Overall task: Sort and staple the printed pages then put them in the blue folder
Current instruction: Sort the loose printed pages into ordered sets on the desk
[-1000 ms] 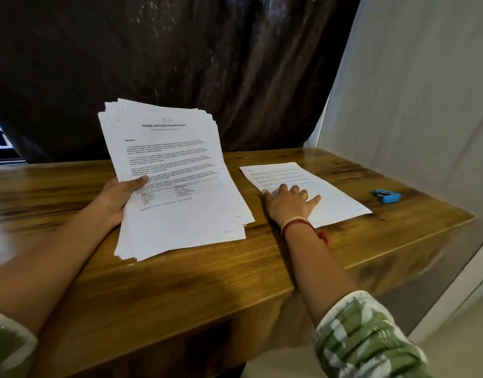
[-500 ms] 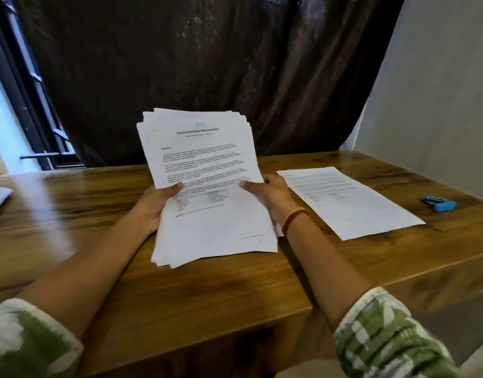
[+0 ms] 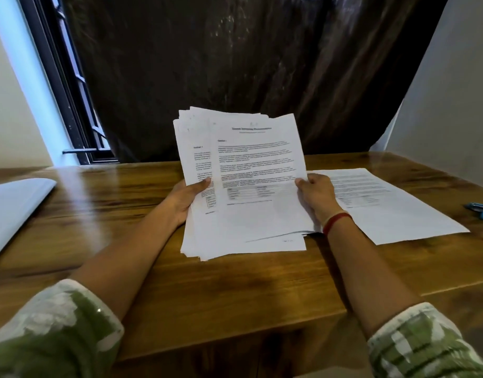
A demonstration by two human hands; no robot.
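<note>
A stack of printed pages (image 3: 204,236) stands tilted on the wooden table (image 3: 234,296), its lower edge resting on the wood. My left hand (image 3: 184,199) grips the stack's left side, thumb on the front. My right hand (image 3: 316,196) pinches the right edge of the top page (image 3: 259,165), which is shifted to the right off the stack. One separate printed page (image 3: 384,211) lies flat to the right. A small blue stapler (image 3: 481,211) lies at the far right. A pale blue folder (image 3: 14,208) lies flat at the left edge.
A dark curtain (image 3: 234,64) hangs behind the table. A window frame (image 3: 68,91) is at the back left and a white wall (image 3: 453,105) at the right. The table's front edge runs close below my forearms.
My right hand left the flat page on the right and took the top page's right edge, sliding it rightward off the stack. The view swung left, bringing the folder into sight.
</note>
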